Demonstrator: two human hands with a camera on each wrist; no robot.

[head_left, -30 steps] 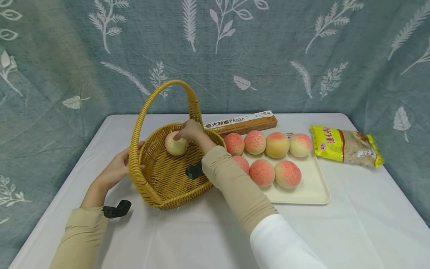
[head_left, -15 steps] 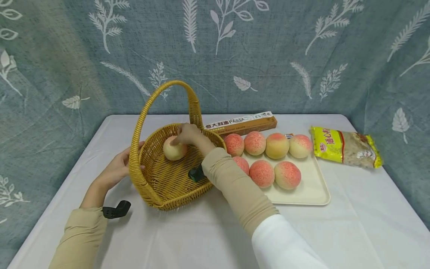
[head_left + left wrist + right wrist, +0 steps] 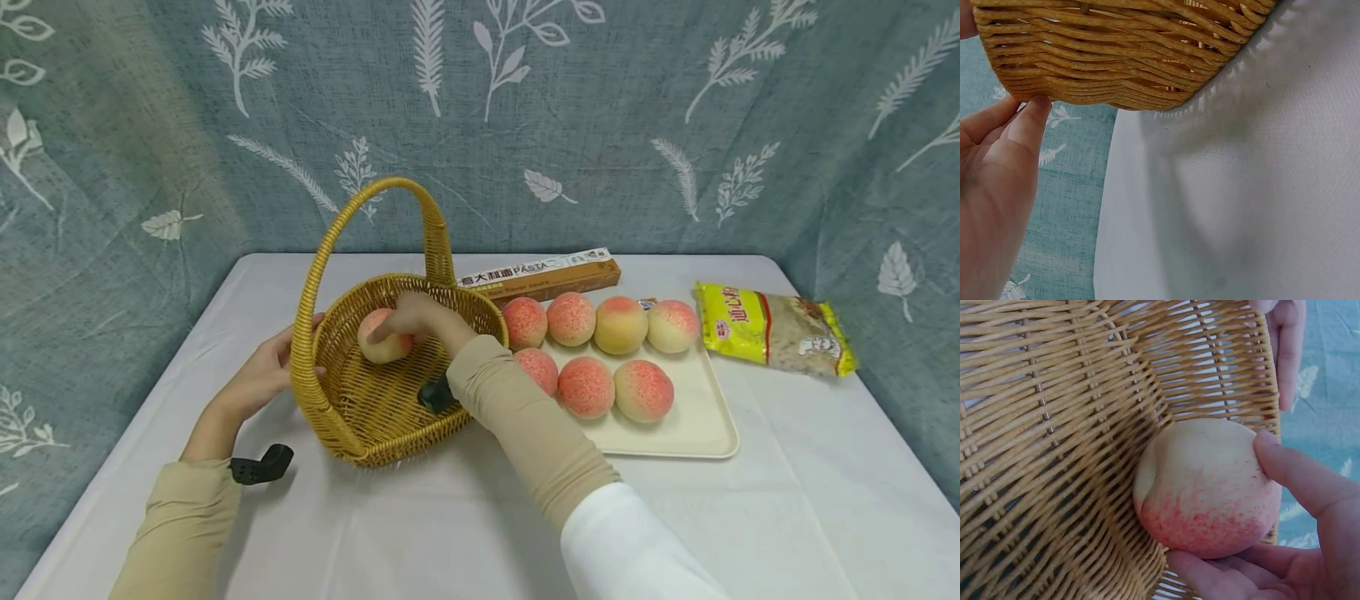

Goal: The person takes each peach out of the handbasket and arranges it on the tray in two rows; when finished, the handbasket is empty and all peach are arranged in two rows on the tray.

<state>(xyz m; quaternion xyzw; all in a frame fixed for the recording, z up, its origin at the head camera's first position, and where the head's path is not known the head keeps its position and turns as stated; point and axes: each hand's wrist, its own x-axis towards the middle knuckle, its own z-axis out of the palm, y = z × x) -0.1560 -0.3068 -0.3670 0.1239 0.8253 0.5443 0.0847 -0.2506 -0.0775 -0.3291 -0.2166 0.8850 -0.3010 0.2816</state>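
Observation:
A peach [image 3: 381, 348] sits inside the woven basket [image 3: 382, 421], near its left back wall. My right hand [image 3: 426, 318] holds this fruit, the thumb on one side and the fingers curled below it in the right wrist view, where its pale and red-speckled skin [image 3: 1207, 494] rests against the wicker. At the basket's left side, my left hand [image 3: 261, 377] grips the rim beside the base of the tall arched handle. The left wrist view shows its fingertips against the outer weave [image 3: 1116, 62].
A cream tray [image 3: 701, 417] right of the basket bears several more peaches [image 3: 587, 388] in two rows. Behind it lies a pasta box [image 3: 540, 279]. A yellow noodle bag [image 3: 772, 327] is at the far right. White cloth [image 3: 465, 533] covers the table, and a patterned curtain [image 3: 585, 150] hangs behind.
The peach has shifted slightly toward me and left, and turned so more of its red side shows. My right hand moved along with it. My left hand stayed on the basket.

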